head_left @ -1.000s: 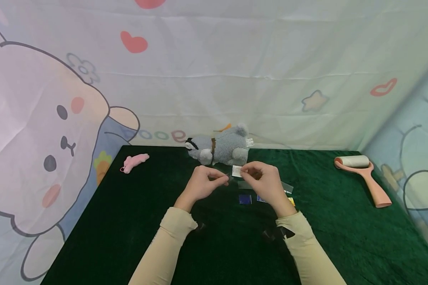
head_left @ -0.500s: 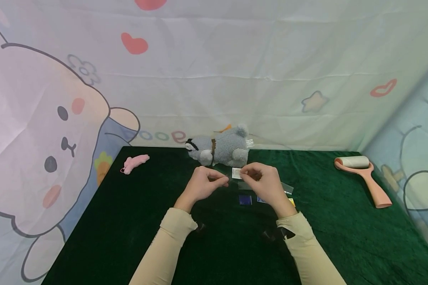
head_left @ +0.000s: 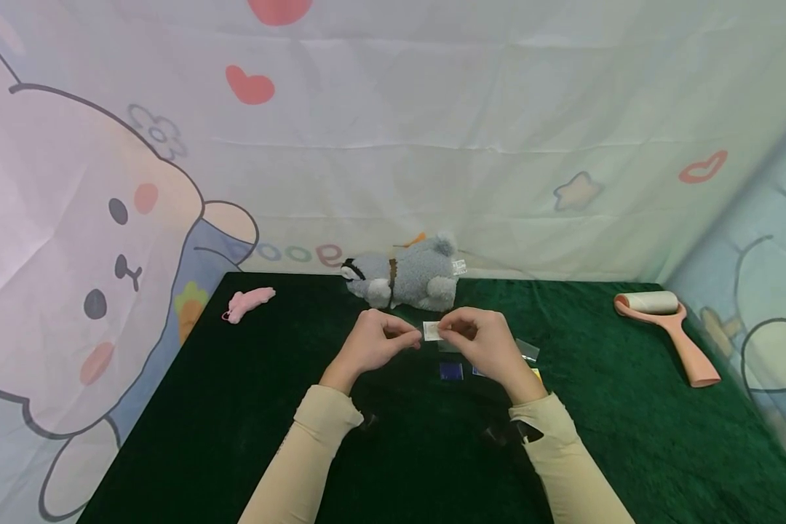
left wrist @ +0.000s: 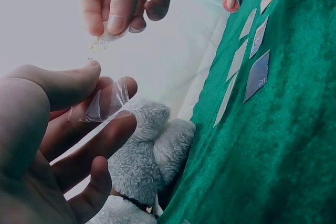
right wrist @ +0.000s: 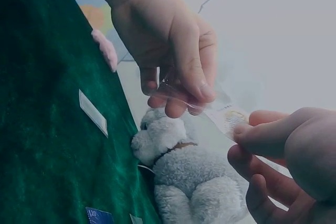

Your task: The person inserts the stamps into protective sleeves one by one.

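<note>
My left hand (head_left: 376, 340) pinches a small clear plastic sleeve (left wrist: 109, 100) between thumb and fingers. Close by on its right, my right hand (head_left: 481, 340) pinches a whitish stamp (head_left: 431, 331) with a toothed edge, seen also as a pale stamp (right wrist: 228, 119) in the right wrist view. The stamp's left edge is close to the left fingertips; whether it sits inside the sleeve I cannot tell. Below the hands, a dark blue stamp (head_left: 451, 372) lies on the green cloth, with other stamps partly hidden by the right hand.
Clear strips (head_left: 529, 350) lie on the cloth behind the right hand. A grey plush toy (head_left: 419, 275) lies at the back middle, a small pink plush (head_left: 249, 303) at the back left. An orange-handled lint roller (head_left: 669, 331) lies on the right. A printed curtain hangs behind.
My right hand has moved slightly left and down with the stamp, bringing it nearer the left fingertips. The left hand has hardly moved. The whole view has shifted a little.
</note>
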The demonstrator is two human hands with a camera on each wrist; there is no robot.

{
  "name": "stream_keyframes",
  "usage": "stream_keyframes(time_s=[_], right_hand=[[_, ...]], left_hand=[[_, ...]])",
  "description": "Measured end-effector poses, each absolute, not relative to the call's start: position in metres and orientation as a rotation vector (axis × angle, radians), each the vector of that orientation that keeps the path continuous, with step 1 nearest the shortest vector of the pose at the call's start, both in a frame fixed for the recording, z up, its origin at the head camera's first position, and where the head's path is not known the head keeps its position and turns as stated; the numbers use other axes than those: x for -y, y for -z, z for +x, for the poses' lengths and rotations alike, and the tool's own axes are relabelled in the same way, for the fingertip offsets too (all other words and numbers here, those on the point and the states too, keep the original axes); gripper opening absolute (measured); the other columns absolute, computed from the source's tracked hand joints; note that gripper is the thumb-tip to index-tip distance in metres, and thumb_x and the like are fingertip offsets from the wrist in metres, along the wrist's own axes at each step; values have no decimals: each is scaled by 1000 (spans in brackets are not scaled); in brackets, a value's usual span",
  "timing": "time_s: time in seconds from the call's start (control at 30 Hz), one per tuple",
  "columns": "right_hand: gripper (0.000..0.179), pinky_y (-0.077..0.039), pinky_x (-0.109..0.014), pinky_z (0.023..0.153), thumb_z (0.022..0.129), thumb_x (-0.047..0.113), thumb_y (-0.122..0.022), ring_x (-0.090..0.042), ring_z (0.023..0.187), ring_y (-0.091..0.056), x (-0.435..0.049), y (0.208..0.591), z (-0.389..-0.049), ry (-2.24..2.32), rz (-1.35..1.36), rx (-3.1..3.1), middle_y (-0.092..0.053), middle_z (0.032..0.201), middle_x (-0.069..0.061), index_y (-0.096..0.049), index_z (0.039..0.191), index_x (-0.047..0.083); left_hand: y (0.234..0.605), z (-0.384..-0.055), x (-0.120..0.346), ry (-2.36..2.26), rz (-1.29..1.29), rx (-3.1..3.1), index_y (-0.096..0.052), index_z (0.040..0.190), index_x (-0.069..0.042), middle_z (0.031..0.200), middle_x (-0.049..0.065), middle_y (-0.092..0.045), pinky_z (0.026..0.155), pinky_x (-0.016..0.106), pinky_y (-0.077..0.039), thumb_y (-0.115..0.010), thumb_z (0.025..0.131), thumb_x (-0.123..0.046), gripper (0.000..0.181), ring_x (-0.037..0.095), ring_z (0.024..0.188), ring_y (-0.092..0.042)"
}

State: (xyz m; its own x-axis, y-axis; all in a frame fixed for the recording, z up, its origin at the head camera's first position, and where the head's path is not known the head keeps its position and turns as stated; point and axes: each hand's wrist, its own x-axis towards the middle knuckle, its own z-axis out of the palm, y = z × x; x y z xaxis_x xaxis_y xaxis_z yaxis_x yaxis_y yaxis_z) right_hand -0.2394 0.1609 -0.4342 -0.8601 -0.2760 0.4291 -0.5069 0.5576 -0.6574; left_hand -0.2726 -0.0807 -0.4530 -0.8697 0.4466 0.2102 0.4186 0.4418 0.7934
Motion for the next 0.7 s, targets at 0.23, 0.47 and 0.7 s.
stream_keyframes(time_s=[0.23,0.47,0.7], right_hand=[[11,-58,-32,69,94,6,-79,-11,75,-66,-164,437,-242,-1209,689,2523,-77,99,0,-79,102,14],[11,-58,-32,69,95,6,-78,-12,75,-66,-165,436,-242,-1241,693,2519,-77,99,0,-80,102,14],[10,-57,-31,68,95,7,-79,-12,74,-66,-165,435,-241,-1247,696,2513,-77,98,0,-80,102,14]], left_hand=[[453,-272,80,-1441,799,-2613,-85,99,-10,87,-9,-79,69,34,-53,-73,102,-26,20,15,75,-66],[453,-272,81,-1470,788,-2586,-85,100,-12,86,-9,-78,67,34,-53,-73,101,-26,18,18,76,-67],[450,-270,80,-1488,768,-2551,-85,98,-18,87,-8,-79,67,34,-53,-74,101,-27,14,20,77,-66]])
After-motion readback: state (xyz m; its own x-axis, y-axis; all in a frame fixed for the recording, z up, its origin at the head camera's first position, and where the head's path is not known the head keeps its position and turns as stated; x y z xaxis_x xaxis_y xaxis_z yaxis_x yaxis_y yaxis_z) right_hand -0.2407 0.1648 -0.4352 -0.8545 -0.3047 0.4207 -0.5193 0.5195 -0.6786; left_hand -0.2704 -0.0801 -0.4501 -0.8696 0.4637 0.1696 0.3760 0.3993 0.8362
